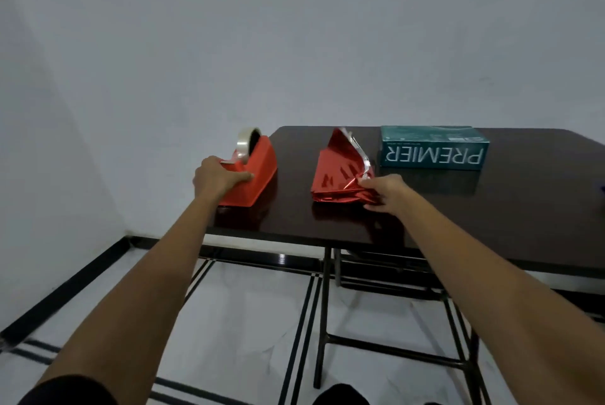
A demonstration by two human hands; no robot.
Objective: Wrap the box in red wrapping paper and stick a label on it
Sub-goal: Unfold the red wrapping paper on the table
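A dark, glossy table fills the middle right of the frame, standing on thin black metal legs over a white floor with black stripes. At its left edge sits a red tape dispenser holding a roll of clear tape. Right of it, near the centre, lies folded red wrapping paper, its silver underside showing at the top. Just beside that, further right, lies a teal box printed PREMIER, upside down
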